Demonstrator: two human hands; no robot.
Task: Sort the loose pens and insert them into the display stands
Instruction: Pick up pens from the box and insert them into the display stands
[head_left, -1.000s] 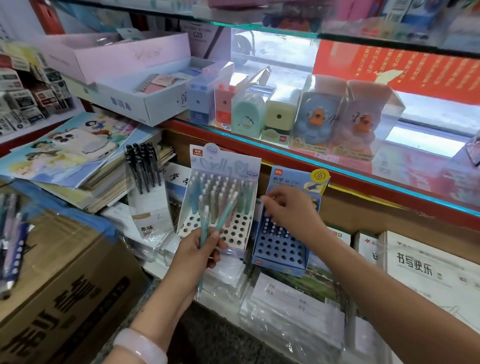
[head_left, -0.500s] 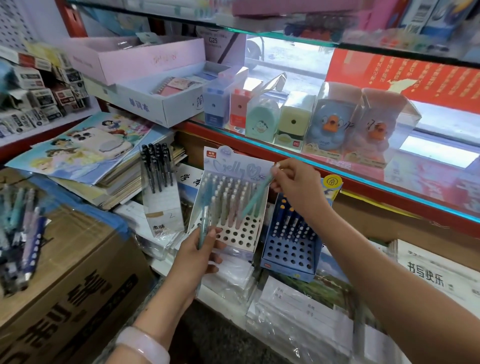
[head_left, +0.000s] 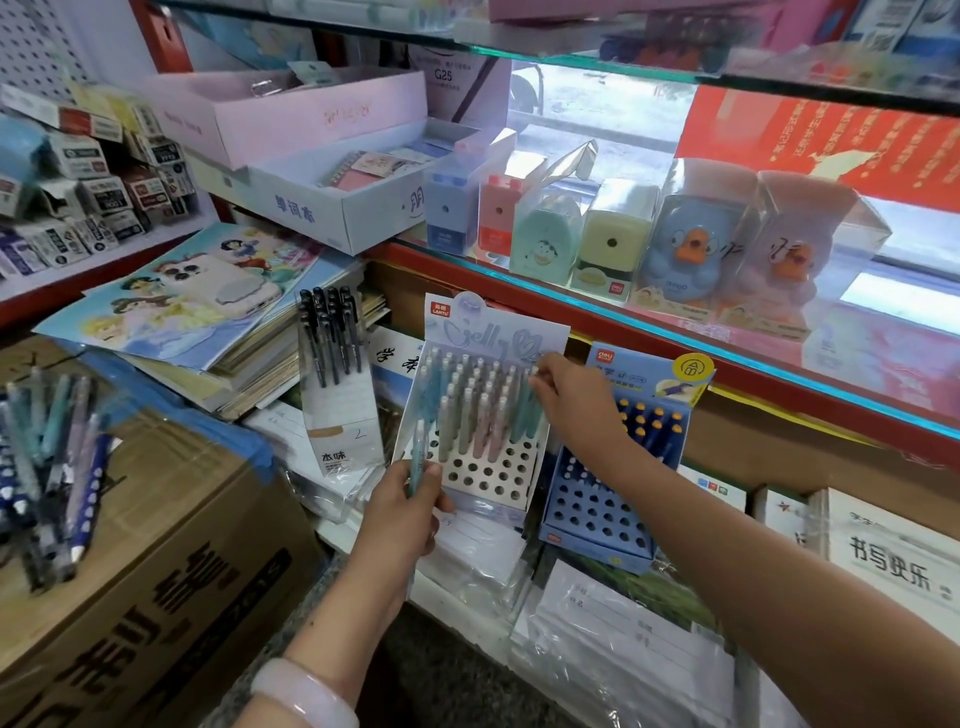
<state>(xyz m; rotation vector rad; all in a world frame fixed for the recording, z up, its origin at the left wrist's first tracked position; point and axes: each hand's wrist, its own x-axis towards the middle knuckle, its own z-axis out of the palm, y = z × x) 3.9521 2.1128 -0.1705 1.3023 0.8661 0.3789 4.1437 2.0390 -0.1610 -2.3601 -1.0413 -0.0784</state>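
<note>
Diff vs half a second back: my right hand (head_left: 563, 387) has brought the teal pen (head_left: 525, 410) down from a slant over the white stand (head_left: 485, 470); it now stands nearly upright at the right end of the pen rows, top pinched in my fingertips. Can't tell if the tip is seated in a hole. My left hand (head_left: 402, 506) hasn't moved: it grips one light blue pen (head_left: 417, 457) upright, just in front of the white stand's lower left corner.

Containers:
- White stand: pastel pens fill the back rows, the front rows of holes are bare.
- Blue stand (head_left: 605, 512), just right of it and behind my right forearm: dark blue pens with yellow caps in the back rows, front holes bare.
- Narrow white holder (head_left: 340, 415), left of the white stand: a cluster of black pens (head_left: 330, 332).
- Cardboard box (head_left: 156, 561) at far left, shut: loose pens (head_left: 49, 467) lie in a heap on its lid, mixed teal, lilac and dark blue dotted ones.
- Glass shelf (head_left: 675, 332) above: boxed pencil sharpeners (head_left: 613, 234) in a row.
</note>
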